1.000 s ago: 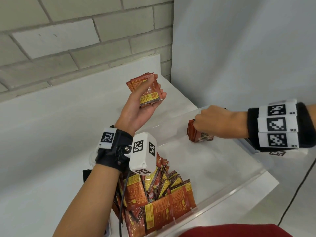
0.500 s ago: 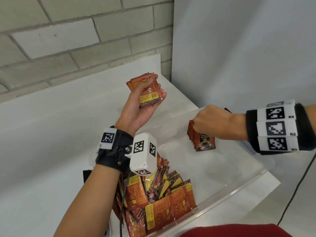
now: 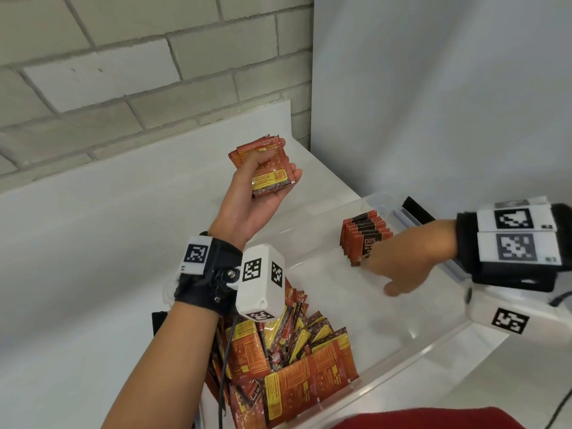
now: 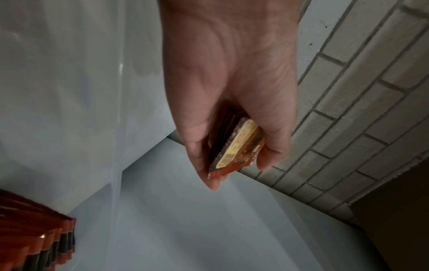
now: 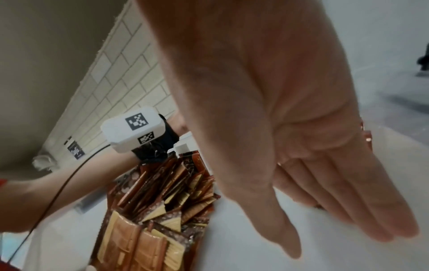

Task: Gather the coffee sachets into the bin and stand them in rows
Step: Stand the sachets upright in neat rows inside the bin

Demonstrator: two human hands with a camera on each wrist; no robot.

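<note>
My left hand (image 3: 272, 171) is raised palm-up above the counter and grips a small stack of red-and-yellow coffee sachets (image 3: 269, 178); the left wrist view shows this stack (image 4: 234, 146) pinched between thumb and fingers. A clear plastic bin (image 3: 433, 351) lies in front of me. At its far right corner a short row of sachets (image 3: 362, 233) stands on edge, also seen as the row (image 4: 46, 243). My right hand (image 3: 380, 274) is inside the bin with straight fingers flat against that row, and as the right hand (image 5: 336, 210) it shows an empty palm. A loose sachet pile (image 3: 294, 366) fills the bin's near left end.
A white counter (image 3: 93, 243) runs under a brick wall (image 3: 123, 72), with a white panel (image 3: 433, 88) at the right. A black object (image 3: 414, 209) lies behind the bin. A black cable (image 3: 560, 404) hangs at the lower right. The bin's middle floor (image 3: 356, 305) is bare.
My right hand has let go of the sachets it held at the far corner and now lies flat beside the standing row. The left hand has stayed where it was.
</note>
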